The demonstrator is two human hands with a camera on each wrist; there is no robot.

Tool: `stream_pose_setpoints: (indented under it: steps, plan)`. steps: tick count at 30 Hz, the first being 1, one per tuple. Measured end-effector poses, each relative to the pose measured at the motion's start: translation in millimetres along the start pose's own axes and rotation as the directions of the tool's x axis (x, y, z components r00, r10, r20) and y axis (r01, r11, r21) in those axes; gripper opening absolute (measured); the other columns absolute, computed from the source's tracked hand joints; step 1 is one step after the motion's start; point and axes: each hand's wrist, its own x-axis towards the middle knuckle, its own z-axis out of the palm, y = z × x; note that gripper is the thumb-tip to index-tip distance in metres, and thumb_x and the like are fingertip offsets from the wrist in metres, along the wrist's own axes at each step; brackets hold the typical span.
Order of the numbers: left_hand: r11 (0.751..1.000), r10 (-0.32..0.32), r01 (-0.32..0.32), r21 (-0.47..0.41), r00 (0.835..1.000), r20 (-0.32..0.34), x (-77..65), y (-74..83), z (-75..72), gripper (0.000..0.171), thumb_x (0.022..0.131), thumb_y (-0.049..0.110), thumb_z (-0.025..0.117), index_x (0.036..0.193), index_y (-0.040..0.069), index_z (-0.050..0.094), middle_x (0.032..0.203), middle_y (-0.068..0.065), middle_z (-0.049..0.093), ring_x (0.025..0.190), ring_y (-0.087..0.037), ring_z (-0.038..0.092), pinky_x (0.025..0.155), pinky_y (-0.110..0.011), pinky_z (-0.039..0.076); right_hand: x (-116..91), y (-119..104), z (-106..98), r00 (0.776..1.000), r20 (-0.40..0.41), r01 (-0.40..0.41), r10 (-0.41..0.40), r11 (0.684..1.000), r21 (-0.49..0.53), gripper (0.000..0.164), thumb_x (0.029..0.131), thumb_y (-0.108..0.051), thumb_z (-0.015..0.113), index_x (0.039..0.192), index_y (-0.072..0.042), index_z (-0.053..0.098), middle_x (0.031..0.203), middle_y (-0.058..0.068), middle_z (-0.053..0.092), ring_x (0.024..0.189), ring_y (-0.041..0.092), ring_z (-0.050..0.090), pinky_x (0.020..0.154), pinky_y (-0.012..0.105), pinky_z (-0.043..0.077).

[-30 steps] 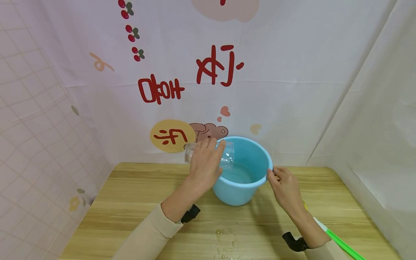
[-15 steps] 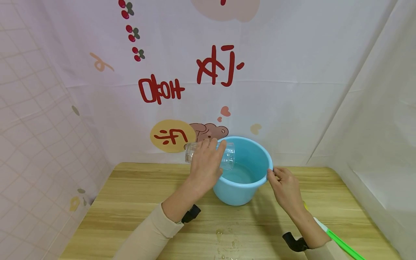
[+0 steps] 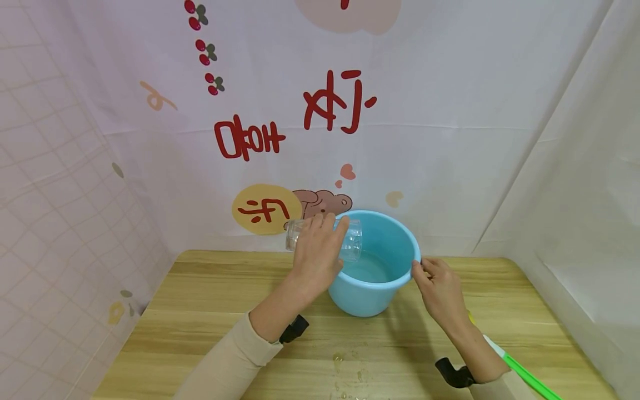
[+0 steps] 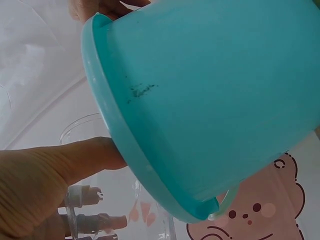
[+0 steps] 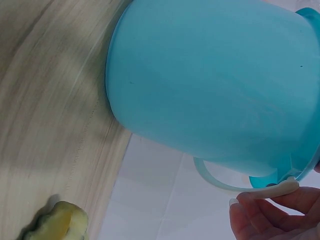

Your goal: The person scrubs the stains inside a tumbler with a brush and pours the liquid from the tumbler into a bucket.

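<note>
A light blue plastic bucket (image 3: pixel 362 300) stands upright on the wooden table with shallow liquid in its bottom. My left hand (image 3: pixel 316 253) grips a clear drinking glass (image 3: pixel 353 244), which lies nearly horizontal with its mouth over the bucket's left rim. In the left wrist view the thumb rests near the rim, while the other fingers show through the glass. At the right side my right hand (image 3: pixel 441 289) holds the bucket's rim. The right wrist view shows its fingers at the end of the pale bucket handle (image 5: pixel 215 181).
A brush with a green handle (image 3: pixel 530 375) lies at the right, partly hidden by the right forearm. Its yellowish head (image 5: pixel 62 222) shows in the right wrist view. Water drops (image 3: pixel 338 360) wet the table's front. A printed white cloth (image 3: pixel 450 166) hangs behind the bucket.
</note>
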Motion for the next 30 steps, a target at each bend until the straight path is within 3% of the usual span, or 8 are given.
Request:
stream_pose_setpoints:
  steps: [9,17,25,30]
  plan:
    - [1.000,-0.001,0.001,-0.003,1.000,0.002,1.0,-0.5,2.0,0.082,0.072,0.025,0.099,0.142,0.011,0.057,0.130,-0.014,0.062,0.126,-0.036,0.056,0.113,-0.050,0.043,1,2,0,1.000,0.003,-0.004,0.004,1.000,0.004,0.043,0.111,-0.028,0.051,0.122,0.007,0.074,0.122,0.026,0.067,0.105,0.043,0.068,0.079,0.058,0.059]
    - [0.998,-0.045,0.045,-0.044,0.999,0.018,3.0,-6.7,-0.2,0.084,0.074,0.027,0.098,0.145,0.013,0.057,0.133,-0.012,0.062,0.124,-0.032,0.055,0.112,-0.051,0.044,2,3,0,1.000,-0.003,-0.002,0.002,1.000,0.002,0.042,0.111,-0.028,0.050,0.117,0.005,0.076,0.121,0.025,0.068,0.104,0.043,0.068,0.080,0.057,0.058]
    - [0.994,-0.050,0.047,-0.098,0.998,-0.027,1.9,-13.4,-0.9,0.086,0.072,0.028,0.099,0.145,0.011,0.059,0.134,-0.012,0.064,0.123,-0.032,0.058,0.107,-0.048,0.048,3,3,-1,1.000,0.005,-0.014,0.014,1.000,0.009,0.044,0.111,-0.029,0.050,0.121,0.006,0.074,0.123,0.026,0.067,0.103,0.043,0.069,0.080,0.057,0.059]
    - [0.989,-0.086,0.085,-0.122,0.996,0.001,1.3,-16.0,-2.1,0.086,0.074,0.031,0.097,0.147,0.012,0.056,0.135,-0.011,0.064,0.124,-0.032,0.058,0.104,-0.050,0.049,3,3,1,1.000,0.002,0.000,0.000,1.000,0.014,0.043,0.110,-0.028,0.051,0.122,0.008,0.073,0.122,0.027,0.067,0.102,0.043,0.069,0.078,0.057,0.060]
